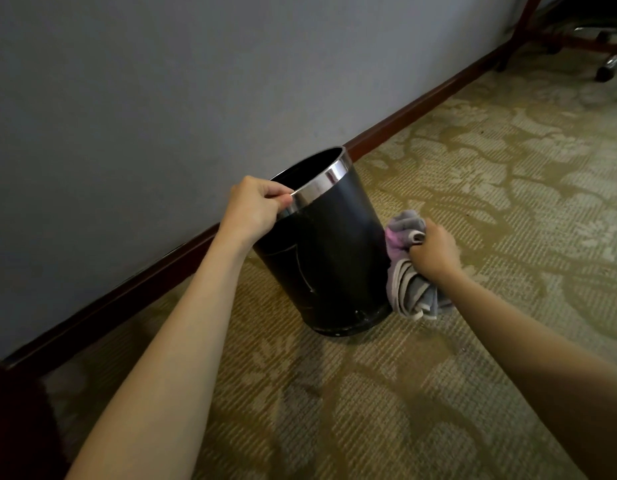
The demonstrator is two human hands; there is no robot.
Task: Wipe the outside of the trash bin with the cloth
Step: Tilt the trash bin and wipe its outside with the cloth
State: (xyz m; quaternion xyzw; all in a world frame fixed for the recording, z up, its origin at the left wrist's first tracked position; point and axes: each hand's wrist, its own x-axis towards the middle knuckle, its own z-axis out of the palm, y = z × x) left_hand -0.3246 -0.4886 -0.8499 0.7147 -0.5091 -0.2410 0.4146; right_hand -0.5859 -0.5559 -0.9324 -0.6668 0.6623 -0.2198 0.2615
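We steady the black trash bin (329, 258) on the carpet (473, 202), left hand (253, 206) fingers pinching its chrome rim, right hand (435, 251) gripping the bunched cloth (404, 268) against its side; press firmly, rotate gradually.

One trash bin (331, 258) is standing on the carpet, black with one chrome band round its rim. One cloth (405, 268) is hanging bunched at the bin's three o'clock side, grey with a pink patch. Two hands are working here: the left hand (253, 206) is gripping the rim at nine o'clock, the right hand (435, 252) is clutching the cloth. One baseboard (203, 247) is running along the wall. Up at one o'clock, two chair casters (604, 75) are showing clearly; others there are too dim to count.
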